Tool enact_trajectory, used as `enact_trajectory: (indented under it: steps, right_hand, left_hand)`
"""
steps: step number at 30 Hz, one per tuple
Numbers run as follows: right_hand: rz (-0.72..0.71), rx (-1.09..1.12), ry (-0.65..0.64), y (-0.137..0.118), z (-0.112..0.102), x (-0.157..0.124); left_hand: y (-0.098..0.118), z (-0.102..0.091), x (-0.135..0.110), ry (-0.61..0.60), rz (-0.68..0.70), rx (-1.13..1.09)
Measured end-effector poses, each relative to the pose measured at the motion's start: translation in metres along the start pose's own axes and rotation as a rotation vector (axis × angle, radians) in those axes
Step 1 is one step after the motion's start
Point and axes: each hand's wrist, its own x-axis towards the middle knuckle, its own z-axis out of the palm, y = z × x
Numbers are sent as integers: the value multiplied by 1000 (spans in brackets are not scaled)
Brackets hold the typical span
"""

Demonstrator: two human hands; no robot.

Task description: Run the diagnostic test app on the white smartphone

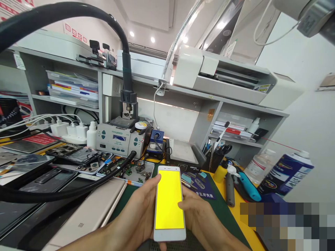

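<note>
A white smartphone [169, 205] is held upright between both hands, its screen lit plain yellow. My left hand [141, 205] grips its left edge, the thumb resting at the upper left of the screen. Along the right edge is my right hand [197, 212], its thumb at the screen's right side. The fingers behind the phone are mostly hidden; one fingertip shows below its bottom edge. Under the hands lies a dark green mat [222, 212].
On the left lie several phones, including a gold one [83, 219], crossed by a black hose [65, 195]. Behind stand a parts tray [142, 170] and a grey rework station [115, 141]. To the right are a screwdriver pad [206, 190], a yellow bottle [220, 172] and a spray can [286, 172].
</note>
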Motion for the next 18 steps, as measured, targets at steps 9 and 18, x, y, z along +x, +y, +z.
enact_trajectory:
  steps: [9,18]
  right_hand:
    - [-29,-134,20,-1,3,1]
    - [-44,-15,27,1,1,1]
  left_hand:
    - [-4,-3,1,44,-17,66]
    - [-7,0,3,174,-20,130]
